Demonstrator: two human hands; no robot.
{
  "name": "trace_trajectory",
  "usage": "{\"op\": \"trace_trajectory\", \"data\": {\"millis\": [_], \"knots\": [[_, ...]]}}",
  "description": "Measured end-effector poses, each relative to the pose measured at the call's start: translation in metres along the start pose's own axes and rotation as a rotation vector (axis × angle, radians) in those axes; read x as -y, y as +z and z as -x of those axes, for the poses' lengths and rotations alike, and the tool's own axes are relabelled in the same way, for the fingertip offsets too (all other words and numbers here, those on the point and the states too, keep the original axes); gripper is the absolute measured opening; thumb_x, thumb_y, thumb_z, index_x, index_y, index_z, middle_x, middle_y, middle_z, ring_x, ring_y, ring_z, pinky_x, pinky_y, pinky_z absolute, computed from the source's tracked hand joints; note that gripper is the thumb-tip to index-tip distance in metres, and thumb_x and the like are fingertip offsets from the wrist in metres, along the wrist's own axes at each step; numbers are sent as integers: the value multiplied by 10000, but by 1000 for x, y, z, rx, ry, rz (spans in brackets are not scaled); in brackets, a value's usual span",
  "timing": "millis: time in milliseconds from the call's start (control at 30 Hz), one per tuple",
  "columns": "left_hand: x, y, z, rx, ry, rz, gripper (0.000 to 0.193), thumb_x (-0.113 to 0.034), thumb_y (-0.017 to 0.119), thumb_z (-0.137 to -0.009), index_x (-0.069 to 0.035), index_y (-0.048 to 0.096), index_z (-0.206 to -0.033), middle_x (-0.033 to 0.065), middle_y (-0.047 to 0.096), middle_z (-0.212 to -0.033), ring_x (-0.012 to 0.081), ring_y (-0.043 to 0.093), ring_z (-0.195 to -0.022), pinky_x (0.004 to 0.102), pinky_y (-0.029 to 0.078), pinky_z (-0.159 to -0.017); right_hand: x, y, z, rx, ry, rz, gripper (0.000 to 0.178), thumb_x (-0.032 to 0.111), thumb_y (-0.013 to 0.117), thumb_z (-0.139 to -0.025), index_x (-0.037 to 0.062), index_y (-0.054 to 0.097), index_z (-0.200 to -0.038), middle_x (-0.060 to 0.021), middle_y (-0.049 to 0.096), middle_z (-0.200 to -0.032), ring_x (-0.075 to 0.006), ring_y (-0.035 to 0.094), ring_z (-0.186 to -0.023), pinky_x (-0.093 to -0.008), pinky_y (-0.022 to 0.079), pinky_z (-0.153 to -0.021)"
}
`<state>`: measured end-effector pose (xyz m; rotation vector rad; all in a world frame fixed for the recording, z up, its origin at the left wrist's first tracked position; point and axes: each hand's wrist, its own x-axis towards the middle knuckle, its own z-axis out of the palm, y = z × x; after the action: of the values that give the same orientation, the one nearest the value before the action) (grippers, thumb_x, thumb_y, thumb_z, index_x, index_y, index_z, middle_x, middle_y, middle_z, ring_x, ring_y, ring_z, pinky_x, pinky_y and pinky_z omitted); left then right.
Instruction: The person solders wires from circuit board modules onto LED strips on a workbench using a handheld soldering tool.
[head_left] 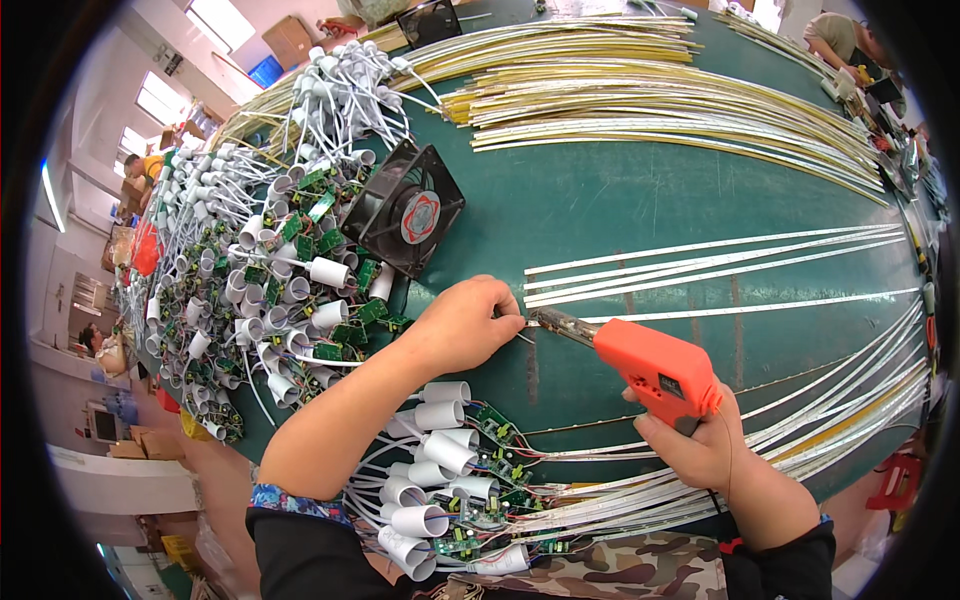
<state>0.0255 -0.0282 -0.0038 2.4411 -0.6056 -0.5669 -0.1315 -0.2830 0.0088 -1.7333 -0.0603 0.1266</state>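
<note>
My right hand point(695, 440) grips an orange soldering gun point(655, 362) by its handle, the metal tip pointing left. That tip meets the left end of a long, thin white LED strip point(720, 308) lying on the green table. Right beside the tip, my left hand point(472, 318) is closed in a pinch; what the fingertips hold is hidden, though a short wire end seems to show below them. Several more white strips point(690, 265) lie just beyond, roughly parallel. Nearer my body, white plastic cups with green circuit boards point(445, 455) are joined to strips running off to the right.
A large heap of white cups, boards and cables point(260, 270) fills the left side. A black fan point(408, 210) stands at its edge. Bundles of yellow and white strips point(660, 105) lie along the far side. A co-worker point(850, 50) is at the far right.
</note>
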Motion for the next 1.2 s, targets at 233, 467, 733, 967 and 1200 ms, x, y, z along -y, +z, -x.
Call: {"op": "trace_trajectory", "data": {"millis": [233, 467, 733, 967, 1200], "knots": [[5, 0, 0, 13, 11, 56, 169, -170, 694, -844, -6, 654, -832, 136, 643, -884, 284, 614, -870, 368, 480, -787, 0, -1, -1, 29, -41, 67, 422, 68, 697, -814, -6, 564, -1207, -124, 689, -1049, -238, 675, -934, -334, 506, -852], [4, 0, 0, 18, 22, 30, 153, -157, 696, -849, -9, 656, -840, 138, 642, -889, 282, 616, -871, 366, 482, -787, 2, -1, -2, 41, -59, 104, 394, 73, 695, -819, -1, 579, -1187, -121, 684, -1021, -235, 675, -919, -335, 511, -834], [-1, -1, 1, 15, 10, 8, 160, -159, 694, -849, -4, 656, -844, 146, 643, -900, 298, 618, -881, 377, 483, -795, -4, -4, 3, 44, -26, 95, 428, 83, 702, -820, -7, 555, -1211, -110, 686, -979, -218, 673, -878, -326, 515, -805], [0, -1, 0, 31, 11, -17, 163, -164, 690, -847, -4, 663, -854, 149, 647, -909, 307, 620, -894, 382, 484, -799, 2, -3, 4, -8, -7, 19, 419, 77, 703, -824, 1, 559, -1210, -99, 687, -992, -181, 661, -890, -320, 513, -810], [0, -2, 0, 30, 4, -1, 160, -162, 693, -846, -5, 664, -850, 144, 647, -906, 299, 621, -890, 375, 484, -797, 3, -3, 2, 18, -17, 79, 419, 77, 704, -825, 6, 561, -1212, -103, 688, -1003, -189, 665, -912, -320, 512, -821]]}}
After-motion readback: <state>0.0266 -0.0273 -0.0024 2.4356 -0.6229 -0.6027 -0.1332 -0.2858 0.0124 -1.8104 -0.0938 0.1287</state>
